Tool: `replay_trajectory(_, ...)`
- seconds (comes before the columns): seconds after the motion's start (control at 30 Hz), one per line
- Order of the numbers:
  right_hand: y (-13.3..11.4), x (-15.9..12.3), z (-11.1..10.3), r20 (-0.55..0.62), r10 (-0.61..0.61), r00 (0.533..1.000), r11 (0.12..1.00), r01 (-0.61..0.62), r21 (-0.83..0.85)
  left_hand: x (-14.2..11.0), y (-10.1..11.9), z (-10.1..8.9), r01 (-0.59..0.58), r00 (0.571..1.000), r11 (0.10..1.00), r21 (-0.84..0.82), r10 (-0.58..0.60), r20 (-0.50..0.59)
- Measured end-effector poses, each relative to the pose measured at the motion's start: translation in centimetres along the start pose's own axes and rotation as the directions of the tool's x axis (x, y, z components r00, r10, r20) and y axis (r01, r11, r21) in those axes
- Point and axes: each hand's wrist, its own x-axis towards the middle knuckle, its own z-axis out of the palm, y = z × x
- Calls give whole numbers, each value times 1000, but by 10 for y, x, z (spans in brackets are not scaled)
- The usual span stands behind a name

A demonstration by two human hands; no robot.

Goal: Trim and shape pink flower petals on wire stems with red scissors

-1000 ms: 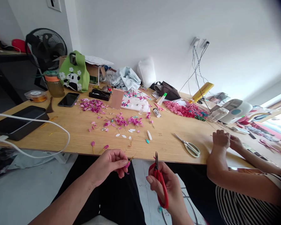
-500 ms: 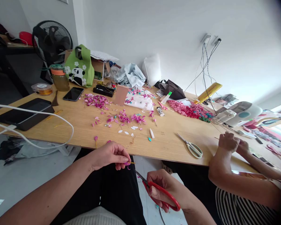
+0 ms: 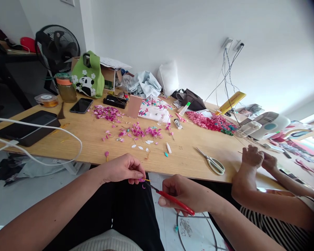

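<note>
Between the thumb and fingers of my left hand (image 3: 129,169) is a small purple flower (image 3: 141,180) with a yellow stem pointing right. My right hand (image 3: 181,195) grips red-handled scissors (image 3: 174,201), turned edge-on. Their dark blade tips reach to the flower's stem, just right of my left fingertips; whether they touch it I cannot tell. Both hands are over my lap, just in front of the table edge. On the table beyond lie loose purple petals and flowers (image 3: 138,129), white leaf shapes (image 3: 149,142), a teal leaf piece (image 3: 166,154) and a white pointed tube (image 3: 169,147).
Pale-handled scissors (image 3: 215,165) lie right of centre on the wooden table (image 3: 81,150). A co-worker's hands (image 3: 253,157) work at the right. A white cable (image 3: 77,136) loops across the left, near a tablet (image 3: 26,126) and a phone (image 3: 81,105).
My right hand has moved up and left, bringing the red scissors from below right to the flower's stem and turning them edge-on. My left hand stays nearly in place.
</note>
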Motion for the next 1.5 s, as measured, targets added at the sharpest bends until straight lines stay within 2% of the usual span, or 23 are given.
replay_trajectory(0.2,-10,6,-7,-11,-107,994,977,103,-187,0,-2,-3,0,1000,999,39,0,13)
replay_trajectory(0.4,-17,10,-17,111,-6,994,952,40,-304,0,-2,-8,11,999,998,57,-14,46)
replay_trajectory(0.5,-23,11,-19,114,21,993,939,20,-342,0,-3,-9,18,999,998,54,-21,47)
replay_trajectory(0.83,-36,19,-20,122,57,991,902,1,-431,-3,-3,-10,34,999,997,72,-36,36)
replay_trajectory(1.5,-51,20,-18,104,91,990,870,-28,-493,-5,-9,-13,8,999,1000,30,-9,49)
